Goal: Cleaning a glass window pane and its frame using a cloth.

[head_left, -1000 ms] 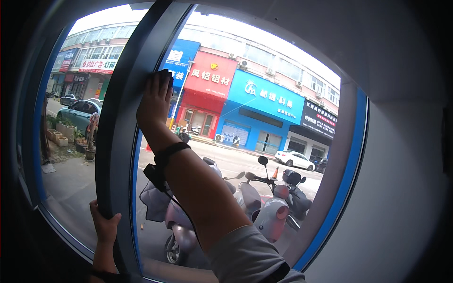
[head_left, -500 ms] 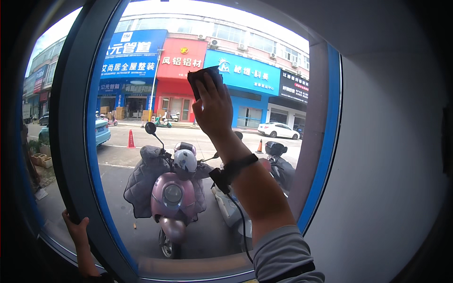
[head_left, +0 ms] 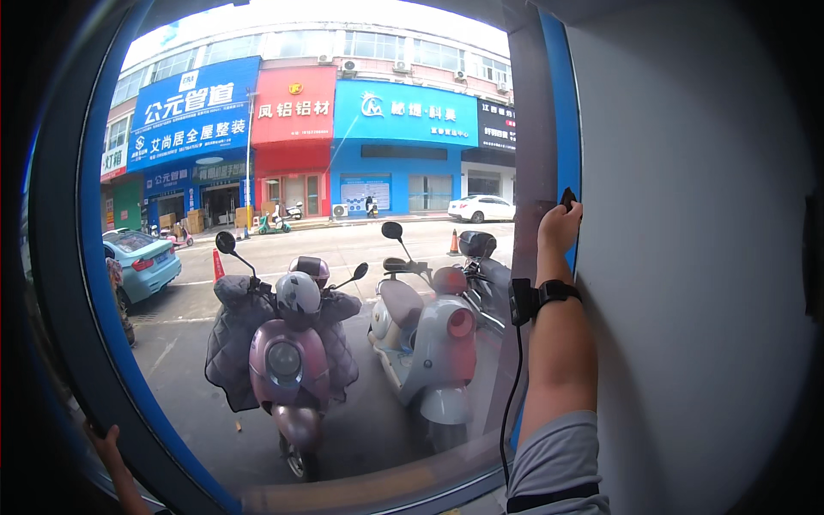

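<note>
A large window (head_left: 335, 283) fills the middle of the frame, beside a grey wall (head_left: 687, 215) on the right.

A dark window post (head_left: 81, 318) runs down the left side; through the window, a pink scooter (head_left: 287, 365) and a grey scooter (head_left: 442, 360) stand at lower centre, and a blue frame strip (head_left: 562, 94) edges the upper right. Right of centre, the right hand (head_left: 560, 225) holds a black cloth (head_left: 567, 197), only its tip showing over the strip. At lower left, the left hand (head_left: 105, 442) is at the post; I cannot tell how wide its fingers are.
</note>
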The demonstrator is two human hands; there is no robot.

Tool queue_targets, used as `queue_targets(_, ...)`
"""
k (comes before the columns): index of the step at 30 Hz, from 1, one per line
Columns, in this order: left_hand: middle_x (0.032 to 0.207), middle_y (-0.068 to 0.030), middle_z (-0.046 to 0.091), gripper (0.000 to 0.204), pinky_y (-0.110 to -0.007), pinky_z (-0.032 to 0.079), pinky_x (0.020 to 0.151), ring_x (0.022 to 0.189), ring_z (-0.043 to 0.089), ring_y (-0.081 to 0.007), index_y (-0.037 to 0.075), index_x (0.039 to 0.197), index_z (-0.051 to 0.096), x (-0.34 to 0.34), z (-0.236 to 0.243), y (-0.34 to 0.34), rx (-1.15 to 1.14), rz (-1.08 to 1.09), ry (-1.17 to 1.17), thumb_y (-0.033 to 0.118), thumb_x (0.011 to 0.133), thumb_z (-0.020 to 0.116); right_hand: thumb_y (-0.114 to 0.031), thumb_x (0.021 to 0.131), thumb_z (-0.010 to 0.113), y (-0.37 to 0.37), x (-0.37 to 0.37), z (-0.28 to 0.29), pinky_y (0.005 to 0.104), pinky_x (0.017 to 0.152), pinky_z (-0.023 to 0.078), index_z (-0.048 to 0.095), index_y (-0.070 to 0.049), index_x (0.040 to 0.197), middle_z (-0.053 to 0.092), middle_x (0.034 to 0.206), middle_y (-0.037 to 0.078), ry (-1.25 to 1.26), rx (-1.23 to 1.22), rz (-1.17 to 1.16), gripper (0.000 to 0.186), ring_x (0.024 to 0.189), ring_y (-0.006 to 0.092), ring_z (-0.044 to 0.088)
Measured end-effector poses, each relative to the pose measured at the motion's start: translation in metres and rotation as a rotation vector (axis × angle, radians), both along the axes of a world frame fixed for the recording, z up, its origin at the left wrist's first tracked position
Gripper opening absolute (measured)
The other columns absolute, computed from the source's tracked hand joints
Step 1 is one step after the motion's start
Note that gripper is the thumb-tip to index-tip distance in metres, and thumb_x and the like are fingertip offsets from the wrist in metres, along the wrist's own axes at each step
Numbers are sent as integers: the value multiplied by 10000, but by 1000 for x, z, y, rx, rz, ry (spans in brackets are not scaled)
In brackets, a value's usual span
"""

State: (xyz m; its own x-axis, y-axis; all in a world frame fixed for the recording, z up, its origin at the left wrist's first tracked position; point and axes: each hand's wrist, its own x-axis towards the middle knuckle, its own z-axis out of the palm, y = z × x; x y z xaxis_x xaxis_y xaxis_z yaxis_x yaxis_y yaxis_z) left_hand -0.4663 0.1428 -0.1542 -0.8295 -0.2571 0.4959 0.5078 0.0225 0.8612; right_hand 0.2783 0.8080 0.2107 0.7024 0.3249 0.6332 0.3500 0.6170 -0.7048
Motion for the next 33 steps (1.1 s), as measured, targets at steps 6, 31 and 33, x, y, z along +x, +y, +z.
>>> queue_targets(6, 1502, -225, 484, 796, -515, 524, 1044, 1322, 530, -419, 156, 1604, 271, 19, 6, 4, 41, -118, 30, 136, 906, 653, -70, 939, 468, -59, -88, 7, 546, 940, 568, 549, -5, 1283, 575, 1335, 266, -186, 281, -93, 360, 1178, 470, 607)
queue_targets(31, 1394, -200, 528, 711, -494, 541, 1040, 1219, 605, -390, 118, 1466, 329, 83, 35, 20, -233, -138, 154, 37, 878, 721, -78, 867, 595, -396, -545, -39, 569, 1248, 211, 490, -14, 1472, 373, 1575, 227, -1146, 1052, 457, 617, 1531, 451, 233)
queue_targets(33, 1395, -197, 530, 720, -478, 536, 1037, 1233, 595, -382, 129, 1476, 329, 82, 36, 17, -193, -119, 120, 27, 878, 716, -72, 867, 591, -362, -495, -28, 565, 1251, 211, 495, -42, 1478, 377, 1588, 199, -1109, 967, 369, 619, 1524, 440, 260)
